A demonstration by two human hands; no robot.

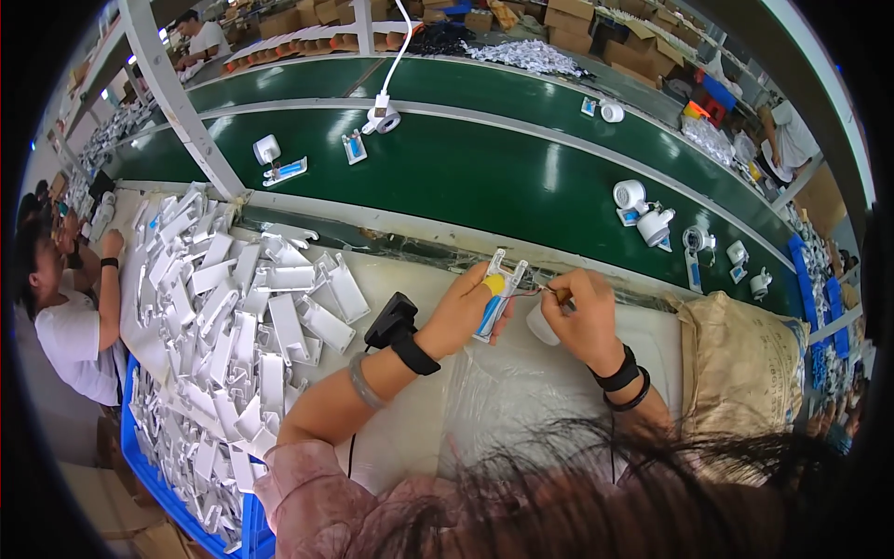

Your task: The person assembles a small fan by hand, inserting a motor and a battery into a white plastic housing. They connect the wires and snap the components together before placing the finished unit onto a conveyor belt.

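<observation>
My left hand (456,317) grips a long white plastic housing (498,265) with a blue insert, its thumb in a yellow finger cover pressing on the near side. My right hand (585,315) is closed just to the right, its fingertips pinching thin dark wires (529,291) that run across from the housing. Something small and brownish shows at those fingertips; its kind is unclear. Partly behind the right hand sits a round white lamp head (542,326), close to the housing. Plastic sheeting (494,391) covers the worktop under both hands.
A heap of white plastic housings (289,326) spreads at left, spilling over a blue crate (168,494). Beyond the worktop, a green conveyor (466,177) carries several white lamps (655,224). A tan sack (740,363) lies at right. A white cable (400,56) hangs overhead. Another person (79,317) works at left.
</observation>
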